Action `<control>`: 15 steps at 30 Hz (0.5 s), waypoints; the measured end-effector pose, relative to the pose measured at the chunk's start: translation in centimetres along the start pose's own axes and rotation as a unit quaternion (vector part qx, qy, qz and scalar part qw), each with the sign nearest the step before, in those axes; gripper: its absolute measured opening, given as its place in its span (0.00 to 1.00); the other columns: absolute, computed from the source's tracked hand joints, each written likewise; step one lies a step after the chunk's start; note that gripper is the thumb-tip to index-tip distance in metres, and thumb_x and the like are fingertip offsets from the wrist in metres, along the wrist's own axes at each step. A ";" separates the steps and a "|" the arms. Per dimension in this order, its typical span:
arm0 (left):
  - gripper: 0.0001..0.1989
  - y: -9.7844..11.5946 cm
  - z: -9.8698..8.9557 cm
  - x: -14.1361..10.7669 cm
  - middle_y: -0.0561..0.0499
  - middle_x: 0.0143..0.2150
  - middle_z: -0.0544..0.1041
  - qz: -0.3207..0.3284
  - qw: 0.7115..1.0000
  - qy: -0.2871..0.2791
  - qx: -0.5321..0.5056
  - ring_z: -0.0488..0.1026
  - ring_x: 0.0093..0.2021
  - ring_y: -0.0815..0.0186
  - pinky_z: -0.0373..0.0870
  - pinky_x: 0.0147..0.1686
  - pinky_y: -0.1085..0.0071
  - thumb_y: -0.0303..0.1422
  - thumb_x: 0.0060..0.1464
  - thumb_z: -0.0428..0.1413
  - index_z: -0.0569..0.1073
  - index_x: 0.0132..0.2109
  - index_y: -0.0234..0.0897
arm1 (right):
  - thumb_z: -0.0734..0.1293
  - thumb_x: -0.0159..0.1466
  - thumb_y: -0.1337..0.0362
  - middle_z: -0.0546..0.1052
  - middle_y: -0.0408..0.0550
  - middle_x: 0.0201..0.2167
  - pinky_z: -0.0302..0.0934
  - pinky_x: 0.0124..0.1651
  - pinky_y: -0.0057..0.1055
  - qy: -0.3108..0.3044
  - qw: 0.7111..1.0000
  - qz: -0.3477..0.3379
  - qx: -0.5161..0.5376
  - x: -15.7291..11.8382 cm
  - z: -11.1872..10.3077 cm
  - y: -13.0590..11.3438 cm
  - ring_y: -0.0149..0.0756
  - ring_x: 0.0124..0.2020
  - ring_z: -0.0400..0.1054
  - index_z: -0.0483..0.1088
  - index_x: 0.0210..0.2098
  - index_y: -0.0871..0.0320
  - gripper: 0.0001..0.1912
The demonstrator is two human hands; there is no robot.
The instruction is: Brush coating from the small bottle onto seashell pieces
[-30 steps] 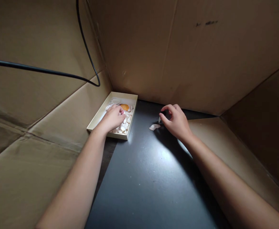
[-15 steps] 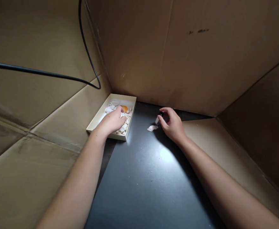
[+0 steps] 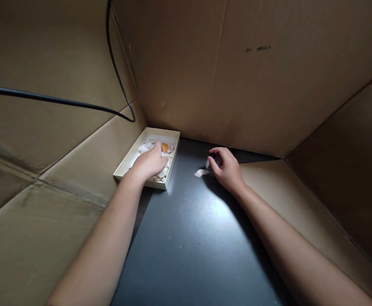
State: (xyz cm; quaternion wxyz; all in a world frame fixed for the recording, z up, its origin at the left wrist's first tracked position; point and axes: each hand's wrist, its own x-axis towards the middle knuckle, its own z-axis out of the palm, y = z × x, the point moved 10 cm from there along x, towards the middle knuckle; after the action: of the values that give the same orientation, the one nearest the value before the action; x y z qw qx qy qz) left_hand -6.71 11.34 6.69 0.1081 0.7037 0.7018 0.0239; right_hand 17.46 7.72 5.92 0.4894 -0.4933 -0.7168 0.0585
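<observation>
A shallow cream box (image 3: 166,185) at the back left holds several pale shells (image 3: 164,172) and one orange piece (image 3: 165,147). Inside it, my left hand (image 3: 151,161) rests over the shells, fingers pointing down and bent together; whatever they may hold is hidden. To the right, my right hand (image 3: 226,166) grips a small black and white object (image 3: 208,163) between thumb and fingers, just above the dark board. Beside that object a speckled whitish shell (image 3: 201,173) lies on the board.
The dark grey board (image 3: 173,246) stretches toward me. Cardboard walls (image 3: 186,76) rise behind and on both sides. A black cable (image 3: 55,100) hangs at the upper left. Flat cardboard (image 3: 269,191) lies to the right.
The view has shifted slightly. My right hand has tipped the small object a little more upright, beside the shell. My left hand stays in the box.
</observation>
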 end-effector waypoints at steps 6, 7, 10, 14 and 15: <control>0.18 5.9 -1.1 -2.1 0.38 0.54 0.67 0.100 0.986 0.125 0.048 0.63 0.55 0.51 0.62 0.54 0.56 0.31 0.58 0.44 0.66 0.53 0.32 | 0.63 0.64 0.64 0.72 0.49 0.37 0.63 0.40 0.34 0.002 1.000 -0.003 0.004 0.0 0.1 -0.1 0.37 0.36 0.67 0.68 0.43 0.56 0.08; 0.17 8.1 -0.4 -2.8 0.39 0.52 0.69 0.142 0.980 0.128 0.048 0.64 0.54 0.51 0.62 0.55 0.57 0.30 0.58 0.44 0.68 0.51 0.32 | 0.63 0.64 0.64 0.72 0.49 0.37 0.63 0.40 0.34 0.002 1.000 -0.005 0.005 -0.1 0.0 -0.2 0.37 0.36 0.67 0.68 0.43 0.56 0.08; 0.15 13.3 3.9 -4.1 0.38 0.49 0.70 0.233 0.969 0.064 0.053 0.65 0.52 0.51 0.66 0.51 0.57 0.30 0.58 0.46 0.69 0.49 0.29 | 0.63 0.63 0.64 0.72 0.49 0.37 0.63 0.40 0.35 0.003 1.000 -0.009 0.000 -0.2 -0.1 -0.4 0.38 0.36 0.67 0.68 0.42 0.56 0.08; 0.16 14.1 7.2 -3.8 0.36 0.51 0.69 0.217 0.975 0.032 0.032 0.66 0.51 0.52 0.67 0.49 0.59 0.24 0.58 0.43 0.68 0.51 0.27 | 0.63 0.64 0.63 0.73 0.49 0.37 0.64 0.40 0.35 0.001 1.000 -0.005 -0.008 -0.3 -0.3 -0.4 0.38 0.36 0.68 0.69 0.43 0.56 0.08; 0.17 14.0 7.4 -3.7 0.36 0.51 0.69 0.220 0.975 0.031 0.025 0.67 0.51 0.53 0.67 0.50 0.60 0.23 0.58 0.42 0.67 0.51 0.27 | 0.63 0.64 0.63 0.73 0.49 0.38 0.64 0.40 0.35 -0.002 1.000 -0.007 -0.008 -0.4 -0.3 -0.4 0.38 0.37 0.68 0.69 0.43 0.56 0.08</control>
State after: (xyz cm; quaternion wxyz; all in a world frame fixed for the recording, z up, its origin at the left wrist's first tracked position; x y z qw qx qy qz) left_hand 8.36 6.94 2.53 0.0610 0.8423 0.5331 0.0514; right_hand 17.39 7.13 6.05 0.4841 -0.4925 -0.7215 0.0503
